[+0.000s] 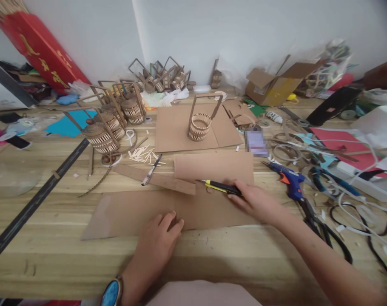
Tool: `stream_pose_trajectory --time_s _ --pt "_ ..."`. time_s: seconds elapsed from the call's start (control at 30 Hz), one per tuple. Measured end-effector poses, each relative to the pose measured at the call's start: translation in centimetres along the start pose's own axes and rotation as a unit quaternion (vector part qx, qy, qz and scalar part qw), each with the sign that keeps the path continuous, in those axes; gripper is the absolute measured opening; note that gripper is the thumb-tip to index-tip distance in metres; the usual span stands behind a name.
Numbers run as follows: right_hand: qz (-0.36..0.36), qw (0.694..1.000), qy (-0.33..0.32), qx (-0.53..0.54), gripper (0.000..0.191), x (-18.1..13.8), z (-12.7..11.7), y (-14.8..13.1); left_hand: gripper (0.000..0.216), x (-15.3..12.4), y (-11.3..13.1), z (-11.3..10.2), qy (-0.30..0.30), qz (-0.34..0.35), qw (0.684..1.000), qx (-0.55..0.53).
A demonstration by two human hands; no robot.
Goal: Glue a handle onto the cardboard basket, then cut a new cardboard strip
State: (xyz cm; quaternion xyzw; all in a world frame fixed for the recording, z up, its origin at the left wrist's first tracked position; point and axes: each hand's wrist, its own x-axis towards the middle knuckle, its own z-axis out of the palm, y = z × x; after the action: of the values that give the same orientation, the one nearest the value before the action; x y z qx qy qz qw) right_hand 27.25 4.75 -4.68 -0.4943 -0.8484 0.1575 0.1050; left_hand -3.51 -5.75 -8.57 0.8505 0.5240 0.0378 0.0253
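The right hand (247,196) grasps a utility knife (219,187) over the cardboard sheet (129,212) on the tabletop (81,267); the left hand (160,233), loosely spread, rests at its near edge. Cutting seems underway — blade contact is unclear — and the next stroke would need steadied cardboard.

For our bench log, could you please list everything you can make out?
Knife: 1, black and yellow, centre right
Cardboard sheets: several, brown, front and centre
Cardboard strip: 1, brown, centre
Pen: 1, dark and pale, centre left
Baskets: many, brown and cream, centre, left, rear
Sticks: many, cream, centre left
Glue gun: 1, blue and orange, right
Open box: 1, brown, rear right
Tall box: 1, red, rear left
Long bar: 1, black, left
Tangled clutter: uncountable, mixed, right
Watch: 1, blue, front left
Left hand: 1, bare, on cardboard
Right hand: 1, bare, holding knife
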Motion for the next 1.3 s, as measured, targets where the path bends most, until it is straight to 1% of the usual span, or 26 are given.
stream_pose_trajectory --time_s 0.03,0.07,0.1,0.13,0.2,0.23,0.27,0.33,0.4,0.47,0.57,0.67,0.77,0.83,0.9,0.93,1.0,1.03,1.1,1.17,1.2,1.23,1.3 --pt "0.015 0.999 0.001 0.039 0.022 -0.6 -0.1 -0.2 0.033 0.0 0.0 0.0 0.001 -0.002 1.000 0.000" --pt "0.038 0.994 -0.002 0.105 0.024 -1.3 -0.1 -0.4 0.033 0.0 0.0 0.1 0.001 -0.003 1.000 0.000" --pt "0.067 0.978 -0.007 0.195 0.028 -2.0 0.0 -0.7 0.032 0.0 0.0 0.1 0.000 -0.004 1.000 0.000" --pt "0.100 0.949 -0.010 0.299 0.033 -2.7 0.1 -1.1 0.032 0.0 0.0 0.1 0.000 -0.003 1.000 0.000" --pt "0.163 0.857 -0.007 0.488 0.040 -4.1 0.6 -2.2 0.031 0.0 0.0 0.0 0.001 -0.001 1.000 -0.004" --pt "0.186 0.816 0.001 0.548 0.042 -4.7 0.9 -2.8 0.031 0.1 0.0 0.0 0.002 -0.001 1.000 -0.006" --pt "0.205 0.782 0.013 0.589 0.042 -5.2 1.3 -3.4 0.031 0.1 0.0 -0.1 0.004 -0.001 1.000 -0.009" --pt "0.238 0.733 0.037 0.636 0.042 -5.9 2.0 -4.4 0.030 0.1 0.0 -0.1 0.009 -0.001 1.000 -0.012" --pt "0.266 0.704 0.056 0.656 0.045 -6.2 2.6 -5.3 0.029 0.1 -0.1 -0.1 0.015 -0.001 1.000 -0.012" --pt "0.294 0.688 0.067 0.660 0.051 -6.4 3.1 -5.8 0.029 0.0 -0.1 -0.1 0.023 0.001 1.000 -0.010" --pt "0.336 0.680 0.077 0.647 0.060 -6.7 3.5 -6.1 0.030 -0.1 -0.1 0.0 0.032 0.005 0.999 -0.007" --pt "0.366 0.679 0.093 0.629 0.066 -7.3 3.6 -5.8 0.031 -0.1 -0.1 0.0 0.031 0.003 0.999 -0.009" --pt "0.385 0.681 0.113 0.612 0.067 -8.6 3.0 -4.9 0.032 -0.2 -0.3 0.1 0.027 0.007 1.000 -0.008" --pt "0.397 0.690 0.137 0.590 0.067 -9.9 2.2 -3.6 0.032 -0.2 -0.4 0.1 0.025 0.012 1.000 -0.006" --pt "0.408 0.710 0.172 0.548 0.065 -11.5 1.3 -1.6 0.031 -0.1 -0.5 -0.1 0.021 0.018 1.000 -0.003" --pt "0.407 0.727 0.194 0.517 0.063 -12.5 0.8 -0.4 0.031 0.1 -0.4 -0.4 0.015 0.020 1.000 -0.001" --pt "0.418 0.771 0.225 0.424 0.052 -14.4 -0.1 2.2 0.026 0.5 -0.1 -1.1 -0.007 0.023 1.000 0.006" --pt "0.411 0.795 0.230 0.382 0.049 -15.3 -0.4 3.4 0.022 0.9 0.1 -1.5 -0.021 0.024 0.999 0.013" --pt "0.379 0.857 0.214 0.274 0.051 -16.7 -1.0 5.6 0.015 1.8 0.6 -2.3 -0.041 0.035 0.998 0.034" --pt "0.300 0.919 0.211 0.146 0.046 -17.6 -1.4 7.4 0.019 2.8 1.0 -2.9 -0.039 0.056 0.996 0.055" --pt "0.253 0.940 0.209 0.089 0.042 -17.9 -1.5 8.1 0.021 3.3 1.2 -3.0 -0.036 0.068 0.995 0.059" --pt "0.208 0.956 0.205 0.042 0.038 -18.0 -1.7 8.6 0.023 3.8 1.3 -3.0 -0.035 0.080 0.994 0.058" --pt "0.148 0.971 0.186 -0.020 0.037 -17.9 -1.9 9.4 0.029 4.8 1.3 -2.6 -0.034 0.110 0.992 0.046"
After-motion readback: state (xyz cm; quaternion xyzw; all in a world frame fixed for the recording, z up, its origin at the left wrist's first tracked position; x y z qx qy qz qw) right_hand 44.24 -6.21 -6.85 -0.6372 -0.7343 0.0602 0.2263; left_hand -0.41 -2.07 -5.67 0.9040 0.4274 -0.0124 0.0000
